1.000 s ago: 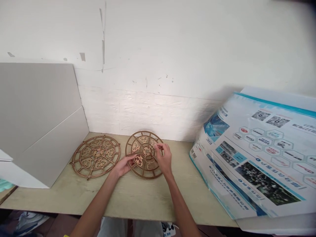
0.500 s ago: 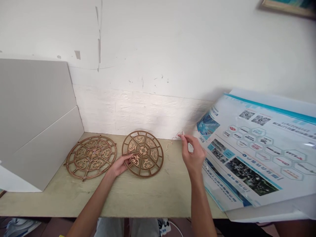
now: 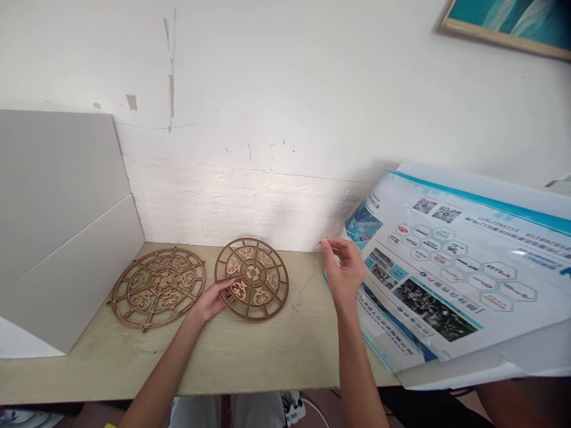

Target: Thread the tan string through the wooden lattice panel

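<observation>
A round, brown-gold openwork disc (image 3: pixel 254 273) with spokes and scrolled panels is tilted up off the table in my left hand (image 3: pixel 212 302). The fingers pinch its lower left edge. To the right of it, my right hand (image 3: pixel 344 274) is raised with thumb and index finger pressed together on a thin pale strand (image 3: pixel 317 259). That strand hangs down, its lower part faint against the table. A second, similar openwork disc (image 3: pixel 161 279) with small tabs on its rim lies flat to the left of my left hand.
On the right, a large printed poster sheet (image 3: pixel 437 333) leans at a slant near my right forearm. A grey panel (image 3: pixel 66 238) stands at the left. Behind the wooden table (image 3: pixel 250 362) is a white wall (image 3: pixel 267 208). A framed picture (image 3: pixel 513 35) hangs upper right.
The view has shifted slightly to the right. My right hand has turned a little and the strand now hangs lower from its fingertips. My left hand keeps its hold on the disc.
</observation>
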A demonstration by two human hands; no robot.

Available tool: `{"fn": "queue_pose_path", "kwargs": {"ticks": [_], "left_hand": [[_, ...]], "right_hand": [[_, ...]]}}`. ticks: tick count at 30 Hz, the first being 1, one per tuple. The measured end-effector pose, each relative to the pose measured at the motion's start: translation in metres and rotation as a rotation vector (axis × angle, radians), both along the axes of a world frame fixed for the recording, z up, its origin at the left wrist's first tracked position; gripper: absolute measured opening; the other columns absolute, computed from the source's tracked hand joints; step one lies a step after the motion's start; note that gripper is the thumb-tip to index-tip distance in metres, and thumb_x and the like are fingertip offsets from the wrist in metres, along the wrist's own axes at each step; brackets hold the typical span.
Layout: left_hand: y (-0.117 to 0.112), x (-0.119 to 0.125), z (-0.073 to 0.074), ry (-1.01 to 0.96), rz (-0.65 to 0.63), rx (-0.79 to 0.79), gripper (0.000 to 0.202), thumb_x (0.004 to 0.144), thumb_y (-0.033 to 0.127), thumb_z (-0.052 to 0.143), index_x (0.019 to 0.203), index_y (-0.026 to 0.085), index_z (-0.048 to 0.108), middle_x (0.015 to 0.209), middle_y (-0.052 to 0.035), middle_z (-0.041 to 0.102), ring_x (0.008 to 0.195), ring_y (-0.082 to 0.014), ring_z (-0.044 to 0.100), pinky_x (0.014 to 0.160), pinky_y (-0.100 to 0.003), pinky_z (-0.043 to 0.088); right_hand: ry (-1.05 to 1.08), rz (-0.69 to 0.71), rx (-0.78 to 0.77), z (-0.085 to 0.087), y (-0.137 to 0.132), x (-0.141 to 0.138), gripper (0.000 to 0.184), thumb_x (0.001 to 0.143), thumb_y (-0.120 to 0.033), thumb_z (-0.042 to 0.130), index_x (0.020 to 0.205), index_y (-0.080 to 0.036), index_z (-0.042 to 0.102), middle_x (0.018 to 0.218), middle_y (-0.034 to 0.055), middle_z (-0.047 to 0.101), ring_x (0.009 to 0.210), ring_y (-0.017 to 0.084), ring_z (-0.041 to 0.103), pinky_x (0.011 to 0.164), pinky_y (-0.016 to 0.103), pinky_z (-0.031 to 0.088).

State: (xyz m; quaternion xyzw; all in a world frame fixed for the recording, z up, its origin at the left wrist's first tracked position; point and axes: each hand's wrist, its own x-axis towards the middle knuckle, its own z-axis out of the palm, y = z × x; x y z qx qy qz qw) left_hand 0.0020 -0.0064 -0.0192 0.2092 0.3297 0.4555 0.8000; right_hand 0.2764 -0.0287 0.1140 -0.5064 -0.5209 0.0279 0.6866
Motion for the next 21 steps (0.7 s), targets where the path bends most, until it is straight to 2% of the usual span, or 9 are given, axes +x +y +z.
{"fn": "queue_pose_path", "kwargs": {"ticks": [5, 7, 10, 12, 15, 17, 19, 21], "left_hand": [[-0.002, 0.000, 0.003, 0.009, 0.012, 0.006, 0.018, 0.086, 0.008, 0.063, 0.102, 0.005, 0.070, 0.103, -0.0125, 0.071, 0.081, -0.0150, 0.067, 0.076, -0.025, 0.055], [-0.002, 0.000, 0.003, 0.012, 0.017, -0.002, 0.018, 0.086, 0.008, 0.063, 0.102, 0.005, 0.070, 0.104, -0.0130, 0.070, 0.082, -0.0148, 0.067, 0.076, -0.024, 0.055], [-0.002, 0.000, 0.002, 0.008, 0.017, -0.008, 0.016, 0.087, 0.009, 0.062, 0.099, 0.004, 0.071, 0.101, -0.0132, 0.071, 0.080, -0.0149, 0.067, 0.077, -0.025, 0.055], [-0.001, 0.000, 0.002, 0.007, 0.012, -0.006, 0.015, 0.087, 0.009, 0.062, 0.098, 0.004, 0.071, 0.100, -0.0130, 0.071, 0.080, -0.0150, 0.067, 0.078, -0.025, 0.054], [0.000, 0.001, 0.002, 0.013, 0.007, -0.010, 0.016, 0.087, 0.009, 0.061, 0.099, 0.004, 0.071, 0.102, -0.0131, 0.071, 0.082, -0.0147, 0.067, 0.079, -0.025, 0.054], [0.000, 0.001, 0.002, 0.017, 0.004, -0.014, 0.016, 0.087, 0.009, 0.061, 0.099, 0.004, 0.071, 0.103, -0.0138, 0.071, 0.082, -0.0150, 0.067, 0.080, -0.025, 0.054], [0.001, 0.001, 0.002, 0.021, 0.003, -0.016, 0.016, 0.087, 0.009, 0.062, 0.099, 0.004, 0.071, 0.103, -0.0142, 0.070, 0.081, -0.0156, 0.067, 0.079, -0.026, 0.054], [0.002, 0.001, 0.002, 0.025, 0.006, -0.017, 0.017, 0.087, 0.009, 0.062, 0.100, 0.004, 0.071, 0.104, -0.0142, 0.070, 0.082, -0.0160, 0.067, 0.078, -0.026, 0.054]], "right_hand": [[0.104, 0.237, -0.257, -0.022, 0.020, -0.014, 0.044, 0.071, -0.053, 0.067, 0.088, -0.013, 0.062, 0.086, 0.0066, 0.069, 0.077, 0.008, 0.062, 0.071, 0.019, 0.049], [0.175, 0.378, -0.317, -0.025, 0.021, -0.021, 0.045, 0.070, -0.052, 0.069, 0.090, -0.013, 0.061, 0.091, 0.0080, 0.070, 0.073, 0.006, 0.060, 0.066, 0.018, 0.046], [0.234, 0.620, -0.338, -0.015, 0.012, -0.027, 0.042, 0.075, -0.048, 0.067, 0.100, -0.015, 0.059, 0.110, 0.0108, 0.068, 0.070, 0.004, 0.056, 0.061, 0.017, 0.042], [0.237, 0.725, -0.328, -0.003, 0.002, -0.027, 0.041, 0.079, -0.045, 0.063, 0.108, -0.018, 0.057, 0.122, 0.0120, 0.064, 0.076, 0.006, 0.059, 0.064, 0.019, 0.044], [0.205, 0.760, -0.232, 0.015, -0.013, -0.021, 0.043, 0.079, -0.045, 0.060, 0.113, -0.020, 0.053, 0.131, 0.0135, 0.059, 0.079, 0.008, 0.059, 0.065, 0.022, 0.045], [0.229, 0.745, -0.190, 0.021, -0.021, -0.015, 0.045, 0.079, -0.049, 0.058, 0.114, -0.021, 0.051, 0.132, 0.0145, 0.057, 0.076, 0.008, 0.059, 0.063, 0.023, 0.044], [0.253, 0.704, -0.183, 0.016, -0.029, -0.008, 0.045, 0.079, -0.049, 0.057, 0.114, -0.022, 0.051, 0.132, 0.0136, 0.057, 0.075, 0.008, 0.059, 0.063, 0.023, 0.043], [0.262, 0.636, -0.228, 0.001, -0.035, 0.001, 0.041, 0.081, -0.047, 0.056, 0.114, -0.022, 0.053, 0.132, 0.0118, 0.058, 0.076, 0.007, 0.059, 0.063, 0.021, 0.043]]}}
